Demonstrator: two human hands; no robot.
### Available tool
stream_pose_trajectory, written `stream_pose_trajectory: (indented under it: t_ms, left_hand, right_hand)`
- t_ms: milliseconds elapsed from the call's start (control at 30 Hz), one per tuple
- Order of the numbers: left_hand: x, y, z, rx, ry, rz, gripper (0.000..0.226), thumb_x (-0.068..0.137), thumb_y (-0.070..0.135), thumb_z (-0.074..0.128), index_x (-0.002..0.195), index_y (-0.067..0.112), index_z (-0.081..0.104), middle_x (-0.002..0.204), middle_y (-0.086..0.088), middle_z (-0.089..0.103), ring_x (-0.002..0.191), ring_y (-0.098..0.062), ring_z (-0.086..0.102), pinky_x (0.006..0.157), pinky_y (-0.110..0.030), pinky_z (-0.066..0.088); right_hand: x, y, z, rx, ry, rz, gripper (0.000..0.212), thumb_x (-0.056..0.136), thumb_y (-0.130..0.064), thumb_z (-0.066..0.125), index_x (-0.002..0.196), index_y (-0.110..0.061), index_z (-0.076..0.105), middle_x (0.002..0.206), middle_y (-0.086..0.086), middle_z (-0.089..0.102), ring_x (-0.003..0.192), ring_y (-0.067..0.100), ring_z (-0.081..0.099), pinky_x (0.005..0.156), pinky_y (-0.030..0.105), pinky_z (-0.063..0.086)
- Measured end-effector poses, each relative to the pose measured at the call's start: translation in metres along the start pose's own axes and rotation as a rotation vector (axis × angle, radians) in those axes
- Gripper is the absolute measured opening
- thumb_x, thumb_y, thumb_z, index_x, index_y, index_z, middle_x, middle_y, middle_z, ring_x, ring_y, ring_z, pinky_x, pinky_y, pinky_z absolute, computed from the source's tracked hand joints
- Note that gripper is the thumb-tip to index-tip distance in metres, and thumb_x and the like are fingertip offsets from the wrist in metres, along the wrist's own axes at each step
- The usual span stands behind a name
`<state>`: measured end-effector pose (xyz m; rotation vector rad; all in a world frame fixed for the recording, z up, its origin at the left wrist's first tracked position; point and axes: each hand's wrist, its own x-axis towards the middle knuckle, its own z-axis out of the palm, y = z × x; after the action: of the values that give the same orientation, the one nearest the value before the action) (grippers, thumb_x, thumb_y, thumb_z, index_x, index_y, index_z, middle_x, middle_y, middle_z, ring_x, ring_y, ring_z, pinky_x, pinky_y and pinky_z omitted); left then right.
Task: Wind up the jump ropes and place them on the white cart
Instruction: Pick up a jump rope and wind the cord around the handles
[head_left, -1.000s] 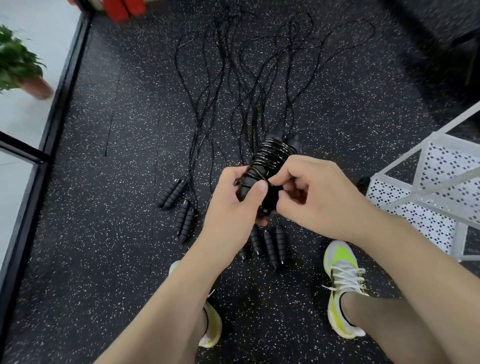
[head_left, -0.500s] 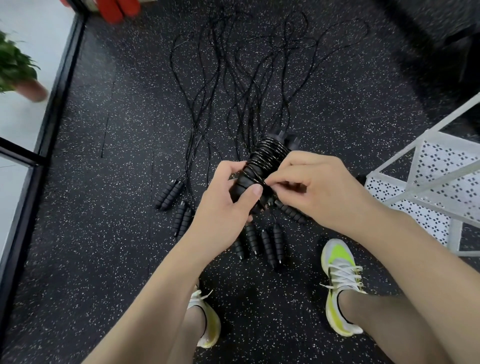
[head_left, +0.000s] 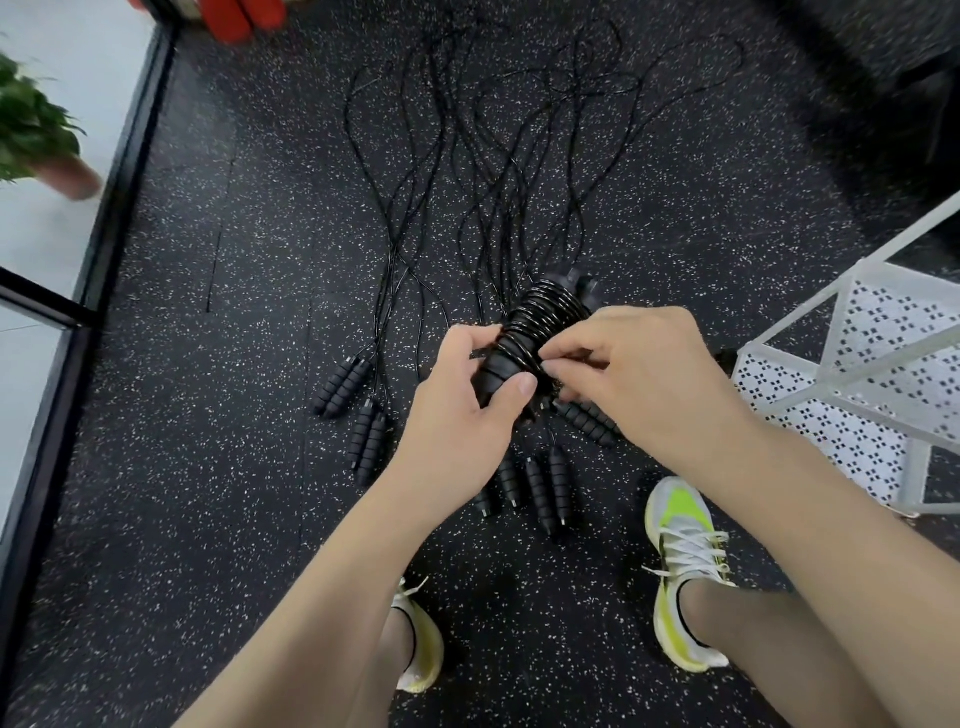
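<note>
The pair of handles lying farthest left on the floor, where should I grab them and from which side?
Take the leftmost handle pair around its ribbed foam middle, coming from above. The two handles lie flat and side by side, so one hand could probably close around both; their cords run off from the far end.

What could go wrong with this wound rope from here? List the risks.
1. The right hand is pinching the cord end against the wound jump rope; if it slips, the coils may spring loose.
2. Loose ropes on the floor lie close beside the shoes, so a step toward the white cart might snag them.
</note>
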<state>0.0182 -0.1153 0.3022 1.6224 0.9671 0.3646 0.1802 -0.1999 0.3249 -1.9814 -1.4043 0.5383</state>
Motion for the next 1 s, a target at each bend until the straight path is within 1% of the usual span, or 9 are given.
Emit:
stream_pose_trajectory:
  t_ms: [67, 200, 267, 333, 433, 500, 733, 900, 1000]
  left_hand:
    - [0.000, 0.000, 0.004, 0.011, 0.032, -0.007, 0.035, 0.098, 0.026, 0.068, 0.111, 0.052, 0.048, 0.096, 0.017, 0.072, 0.081, -0.007, 0.069, 0.082, -0.044, 0.060]
    - [-0.004, 0.001, 0.009, 0.063, 0.037, -0.023, 0.035, 0.097, 0.024, 0.070, 0.121, 0.040, 0.049, 0.102, 0.015, 0.071, 0.080, 0.003, 0.066, 0.068, -0.010, 0.043]
    - [-0.007, 0.002, 0.010, 0.064, 0.030, -0.037, 0.037, 0.098, 0.025, 0.069, 0.128, 0.033, 0.050, 0.105, 0.015, 0.071, 0.083, 0.006, 0.065, 0.067, -0.005, 0.042]
    - [-0.009, 0.003, 0.010, 0.050, 0.030, -0.039, 0.038, 0.099, 0.027, 0.068, 0.130, 0.031, 0.049, 0.104, 0.015, 0.071, 0.084, 0.002, 0.067, 0.074, -0.010, 0.048]
    - [-0.007, 0.001, 0.007, 0.017, 0.022, -0.039, 0.034, 0.098, 0.024, 0.068, 0.122, 0.039, 0.050, 0.101, 0.015, 0.071, 0.084, -0.002, 0.069, 0.084, -0.039, 0.060]
    - [-0.006, 0.001, 0.003, 0.012, 0.002, -0.033, 0.036, 0.098, 0.025, 0.068, 0.115, 0.049, 0.048, 0.101, 0.015, 0.071, 0.085, -0.002, 0.068, 0.087, -0.046, 0.060]
    - [-0.002, 0.002, -0.003, -0.093, -0.014, -0.038, 0.031, 0.101, 0.024, 0.062, 0.113, 0.050, 0.051, 0.100, 0.014, 0.071, 0.084, -0.008, 0.069, 0.071, -0.036, 0.060]
    - [0.000, 0.003, -0.003, -0.219, -0.023, -0.072, 0.035, 0.098, 0.027, 0.061, 0.133, 0.032, 0.060, 0.106, 0.006, 0.072, 0.088, -0.013, 0.068, 0.070, -0.033, 0.056]
    - [-0.001, 0.006, -0.001, -0.305, -0.044, -0.057, 0.035, 0.094, 0.031, 0.058, 0.128, 0.026, 0.068, 0.101, -0.001, 0.071, 0.087, -0.018, 0.065, 0.069, -0.034, 0.053]
  right_hand:
    - [0.000, -0.004, 0.002, -0.033, -0.006, 0.057, 0.008, 0.093, -0.022, 0.072, 0.093, -0.026, 0.079, 0.081, -0.011, 0.070, 0.062, 0.000, 0.069, 0.072, 0.016, 0.054]
    - [-0.003, -0.006, 0.010, -0.208, -0.069, 0.092, 0.020, 0.098, -0.023, 0.061, 0.080, -0.018, 0.068, 0.074, 0.000, 0.069, 0.074, 0.020, 0.067, 0.073, 0.039, 0.055]
    - [-0.006, -0.005, 0.014, -0.268, -0.074, 0.072, 0.024, 0.100, -0.025, 0.057, 0.076, -0.022, 0.057, 0.072, 0.000, 0.064, 0.073, 0.024, 0.064, 0.070, 0.040, 0.054]
    - [-0.005, -0.004, 0.012, -0.280, -0.081, 0.026, 0.023, 0.101, -0.023, 0.056, 0.078, -0.021, 0.060, 0.070, 0.000, 0.064, 0.071, 0.021, 0.063, 0.071, 0.040, 0.053]
    - [-0.001, -0.003, 0.001, -0.134, -0.148, 0.047, 0.014, 0.098, -0.021, 0.062, 0.088, -0.021, 0.072, 0.065, -0.009, 0.067, 0.060, 0.002, 0.065, 0.064, 0.017, 0.051]
    - [0.000, -0.002, -0.005, -0.034, -0.182, 0.056, 0.011, 0.096, -0.020, 0.065, 0.088, -0.024, 0.071, 0.061, -0.011, 0.067, 0.056, -0.005, 0.064, 0.059, 0.014, 0.051]
    - [-0.001, -0.001, 0.001, 0.024, -0.079, 0.033, 0.005, 0.089, -0.027, 0.070, 0.088, -0.024, 0.067, 0.072, -0.009, 0.063, 0.070, 0.008, 0.058, 0.064, 0.022, 0.048]
    - [-0.003, -0.009, 0.002, 0.018, -0.053, 0.068, 0.009, 0.093, -0.026, 0.066, 0.087, -0.024, 0.059, 0.060, -0.005, 0.063, 0.057, 0.008, 0.061, 0.059, 0.022, 0.049]
    - [-0.002, -0.013, -0.002, 0.059, -0.040, 0.108, 0.012, 0.095, -0.025, 0.059, 0.085, -0.024, 0.052, 0.060, -0.008, 0.065, 0.039, 0.006, 0.059, 0.050, 0.027, 0.051]
